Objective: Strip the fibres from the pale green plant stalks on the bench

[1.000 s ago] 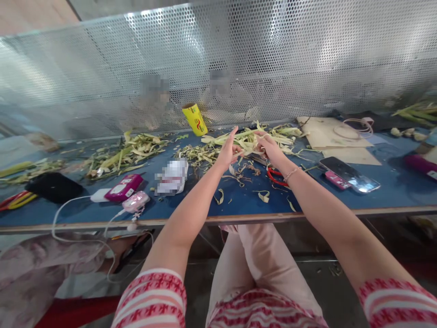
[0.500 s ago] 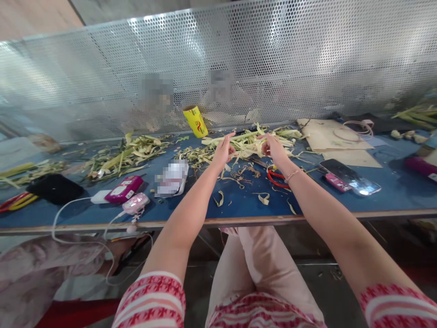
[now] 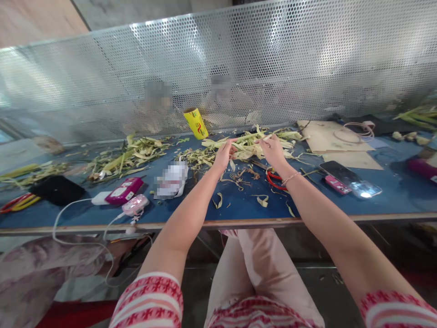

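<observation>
A loose pile of pale green leaf strips and stalks [image 3: 249, 150] lies on the blue tabletop. At its left side is my left hand [image 3: 224, 156], fingers bent and drawn together near the strips. My right hand [image 3: 272, 149] bends over the right side, its thumb and fingertips pinched close to a pale strip. Whether each hand grips a strip is too small to tell. Below the right wrist sit red-handled scissors [image 3: 275, 181], partly hidden by that arm. Brown stringy scraps [image 3: 244, 176] are scattered in front of the pile.
A yellow cardboard tube [image 3: 196, 124] stands tilted by the perforated metal screen [image 3: 290, 68]. Phones [image 3: 355, 180], a purple box [image 3: 124, 191] with a white cable, a pink case [image 3: 135, 205] and a black pouch [image 3: 56, 189] lie about. More plant scraps [image 3: 131, 155] lie leftward.
My right hand's fingers have closed from a looser curl and point more to the left. The left index finger has lowered toward the strips. The view has shifted slightly.
</observation>
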`<state>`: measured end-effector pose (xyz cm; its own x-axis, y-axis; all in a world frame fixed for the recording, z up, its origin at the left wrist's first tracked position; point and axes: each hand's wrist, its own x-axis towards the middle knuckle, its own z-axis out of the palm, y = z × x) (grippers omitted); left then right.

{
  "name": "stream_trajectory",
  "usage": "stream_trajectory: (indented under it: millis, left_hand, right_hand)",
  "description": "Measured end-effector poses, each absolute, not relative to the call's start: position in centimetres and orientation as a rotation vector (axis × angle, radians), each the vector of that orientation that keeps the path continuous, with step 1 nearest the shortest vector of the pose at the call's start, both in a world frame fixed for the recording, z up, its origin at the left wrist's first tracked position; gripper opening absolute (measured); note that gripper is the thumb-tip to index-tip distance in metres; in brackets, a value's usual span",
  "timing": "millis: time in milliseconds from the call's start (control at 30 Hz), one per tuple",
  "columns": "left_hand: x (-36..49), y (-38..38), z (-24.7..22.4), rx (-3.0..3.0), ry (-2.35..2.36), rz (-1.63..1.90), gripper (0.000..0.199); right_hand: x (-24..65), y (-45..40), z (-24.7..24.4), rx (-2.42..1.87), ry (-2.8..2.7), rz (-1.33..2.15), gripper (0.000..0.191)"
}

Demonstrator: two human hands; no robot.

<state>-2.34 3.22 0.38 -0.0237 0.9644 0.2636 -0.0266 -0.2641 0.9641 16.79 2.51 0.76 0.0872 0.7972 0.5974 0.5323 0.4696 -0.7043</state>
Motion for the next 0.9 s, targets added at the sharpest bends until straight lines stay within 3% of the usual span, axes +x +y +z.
stream_trajectory:
  millis: [167,467,600,900]
  left_hand:
    - [-2.6,3.7,0.2,1.453,1.225,1.521,0.023]
    - [-2.5,3.2,0.8,1.606,1.177,1.591,0.021]
    - [-2.0,1.8,1.7,1.608,1.156,1.603,0.020]
    - [-1.1,0.8,2.5,1.313,0.922,1.527,0.013]
  right_hand:
    - [16.6,2.7,0.6,-1.124,-1.608,0.301,0.029]
    - [15.7,2.7,1.3,-1.012,-1.124,1.084,0.015]
    - [15.6,2.2,1.8,-0.995,-1.056,1.132,0.008]
    - [15.0,1.0,2.1,-0.878,-1.029,1.357,0.016]
